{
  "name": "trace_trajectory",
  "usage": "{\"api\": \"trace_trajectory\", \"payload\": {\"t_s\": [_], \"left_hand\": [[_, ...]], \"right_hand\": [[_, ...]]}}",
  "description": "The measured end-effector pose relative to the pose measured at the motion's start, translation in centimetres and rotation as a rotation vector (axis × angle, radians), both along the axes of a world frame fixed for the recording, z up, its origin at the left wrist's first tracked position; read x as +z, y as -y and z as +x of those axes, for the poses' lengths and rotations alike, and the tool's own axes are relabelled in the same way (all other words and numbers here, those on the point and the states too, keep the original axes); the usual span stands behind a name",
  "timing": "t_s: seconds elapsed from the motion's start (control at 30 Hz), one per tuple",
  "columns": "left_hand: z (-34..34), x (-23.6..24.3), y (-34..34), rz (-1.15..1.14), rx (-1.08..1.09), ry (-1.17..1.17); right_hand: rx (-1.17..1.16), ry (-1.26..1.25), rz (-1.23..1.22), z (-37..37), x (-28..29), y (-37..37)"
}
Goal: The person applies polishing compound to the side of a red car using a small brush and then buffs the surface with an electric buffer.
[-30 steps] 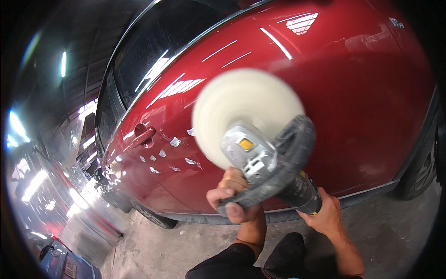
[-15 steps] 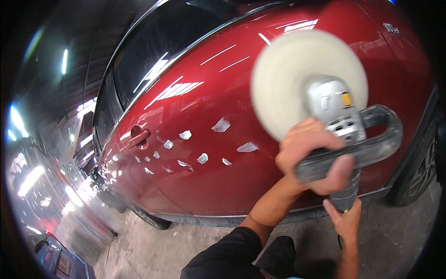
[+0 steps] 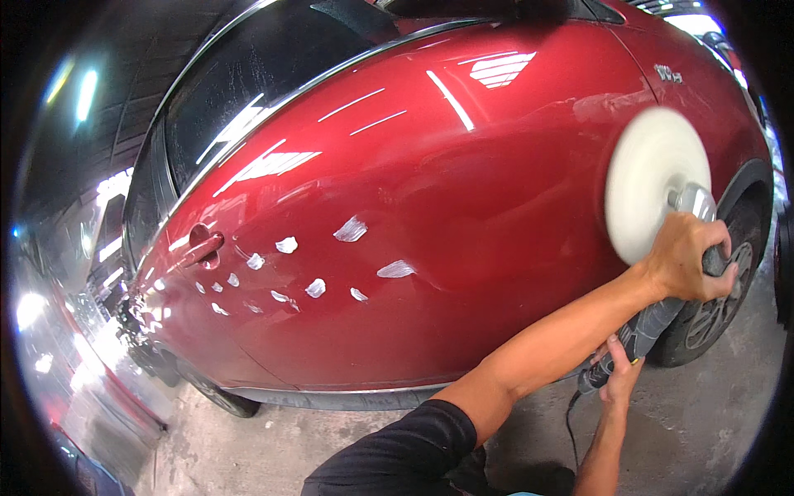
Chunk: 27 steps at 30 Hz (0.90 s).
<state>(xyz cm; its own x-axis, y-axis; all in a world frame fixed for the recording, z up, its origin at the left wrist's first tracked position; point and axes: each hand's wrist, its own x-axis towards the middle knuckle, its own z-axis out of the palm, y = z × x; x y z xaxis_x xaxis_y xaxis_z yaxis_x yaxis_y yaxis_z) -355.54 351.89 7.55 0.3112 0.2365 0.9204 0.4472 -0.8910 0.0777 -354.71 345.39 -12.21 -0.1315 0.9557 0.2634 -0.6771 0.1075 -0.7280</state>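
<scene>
A power polisher [image 3: 649,322] with a round cream pad [image 3: 657,186] is up against the red car door [image 3: 496,198], close to the front wheel; the pad looks blurred, as if spinning. My left hand [image 3: 691,256] is closed around its front handle, with that arm stretched across to the right. Lower down, my right hand [image 3: 616,372] grips the rear of the polisher's body, from which a black cord hangs. White dabs of paste [image 3: 351,229] dot the door's left part, several of them beside the door handle [image 3: 203,246]. Most of the polisher's head is hidden behind my left hand.
The front wheel [image 3: 719,306] and its arch lie just right of the polisher. Below the sill runs a grey concrete floor [image 3: 314,438]. The power cord [image 3: 572,422] trails to the floor. Shiny plastic sheeting [image 3: 91,372] hangs at the left.
Both hands have carried the polisher right and down toward the front wheel, with the pad turned more edge-on. The view has shifted, so the car and dabs sit farther left.
</scene>
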Motion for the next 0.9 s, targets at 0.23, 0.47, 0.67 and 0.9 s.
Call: {"api": "trace_trajectory", "payload": {"t_s": [0.23,0.47,0.67,0.9], "left_hand": [[-2.3,-1.7,3.8,0.102,0.014,-0.007],[-13.0,-0.3,17.2,0.320,0.188,0.057],[-17.0,-2.5,26.0,0.584,0.426,0.425],[-16.5,-3.1,24.3,0.610,0.362,0.339]], "right_hand": [[0.031,0.009,-0.005,-1.5,-2.3,3.0],[0.093,0.477,0.412,-4.3,-0.2,6.4],[0.367,0.701,0.581,-6.9,5.1,8.3],[0.294,0.714,0.584,-4.9,2.4,8.0]]}}
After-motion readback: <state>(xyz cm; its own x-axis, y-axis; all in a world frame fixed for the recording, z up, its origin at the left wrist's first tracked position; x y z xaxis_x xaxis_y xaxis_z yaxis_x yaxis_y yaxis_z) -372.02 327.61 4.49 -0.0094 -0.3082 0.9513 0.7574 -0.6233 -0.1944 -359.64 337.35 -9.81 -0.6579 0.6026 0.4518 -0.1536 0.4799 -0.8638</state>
